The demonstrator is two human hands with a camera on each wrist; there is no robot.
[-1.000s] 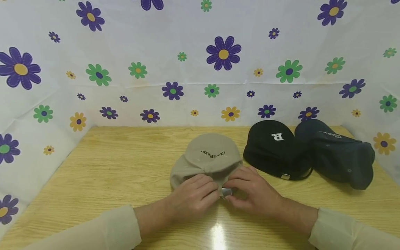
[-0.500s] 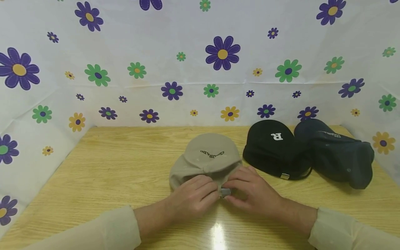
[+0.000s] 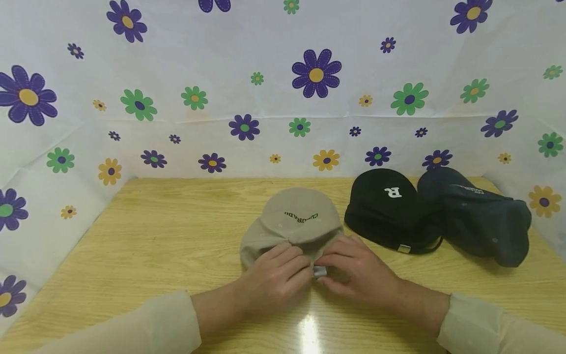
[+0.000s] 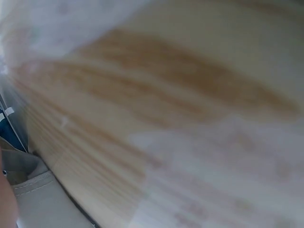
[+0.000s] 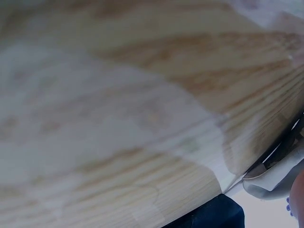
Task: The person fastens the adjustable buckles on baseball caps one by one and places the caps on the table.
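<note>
A beige baseball cap point(image 3: 300, 209) with dark lettering lies in the middle of the table, its back opening toward me. My left hand point(image 3: 276, 278) grips the back edge of the cap with curled fingers, just left of a small metal buckle point(image 3: 320, 272). On the other side, my right hand point(image 3: 360, 268) pinches the strap end at the buckle between thumb and fingers; the strap itself is mostly hidden. The left wrist view catches only part of the beige cap point(image 4: 52, 202) at its lower left. In the right wrist view, a piece of the cap point(image 5: 273, 183) shows beside the hand's edge.
A black cap point(image 3: 376, 211) with a white letter R stands at the back right. Against it leans a navy cap point(image 3: 486, 226), near the table's right side. The wooden table point(image 3: 177, 221) meets a white flowered cloth point(image 3: 265, 49) behind and at both sides.
The left hand's fingers have shifted slightly right, closer to the buckle. The right hand and the caps stay where they were.
</note>
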